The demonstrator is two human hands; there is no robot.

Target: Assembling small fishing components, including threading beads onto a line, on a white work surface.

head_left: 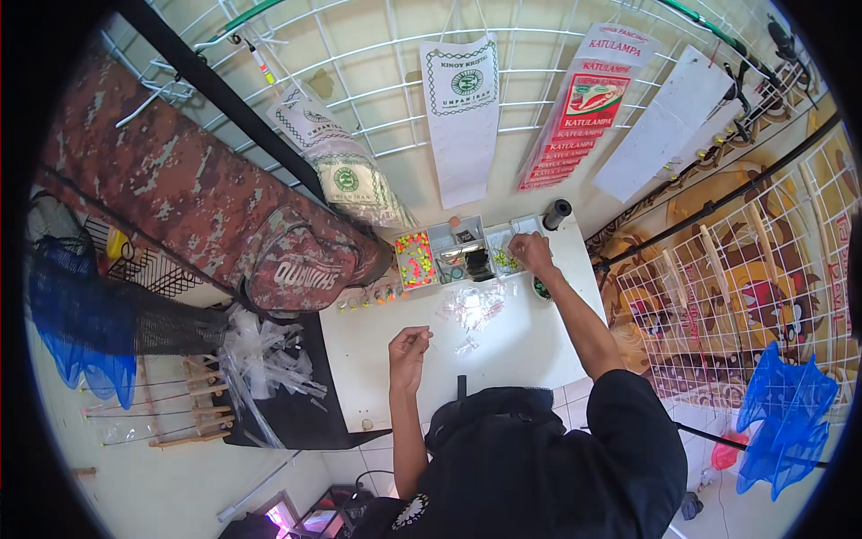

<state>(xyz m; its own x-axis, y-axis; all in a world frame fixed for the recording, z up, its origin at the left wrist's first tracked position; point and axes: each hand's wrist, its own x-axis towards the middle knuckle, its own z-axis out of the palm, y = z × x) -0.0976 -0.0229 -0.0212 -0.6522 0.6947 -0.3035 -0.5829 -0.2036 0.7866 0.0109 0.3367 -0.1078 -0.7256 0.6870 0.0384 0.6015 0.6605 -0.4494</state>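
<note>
Looking straight down on a white bench (503, 346), and the right hand (530, 251) is stretched out to the far edge, fingers bunched and dipping into the right-hand end of a clear compartment box (456, 253); whether it has pinched anything out of there is too small to tell. That box sits along the back of the bench, its left cell packed with bright orange and yellow beads (415, 259), a dark block (479, 264) in a middle cell, small greenish bits under the reaching fingers. The left hand (409, 349) hangs over the near half of the bench, thumb and fingertips nipped together on something tiny that cannot be made out. Between the two hands lies a scatter of small clear plastic bags (471, 310), loose on the white top. A little row of coloured floats (366, 300) lines the bench's left edge, just beside the box. A black cylinder (557, 214) stands at the back right corner. To the left, a camouflage rod bag (269, 242) leans across, with a heap of clear wrappers (260, 359) on a black surface below it, and a blue net (76, 323) further left. On the wire grid wall (377, 90) hang long white packets (462, 117) and a red-printed one (579, 112).
</note>
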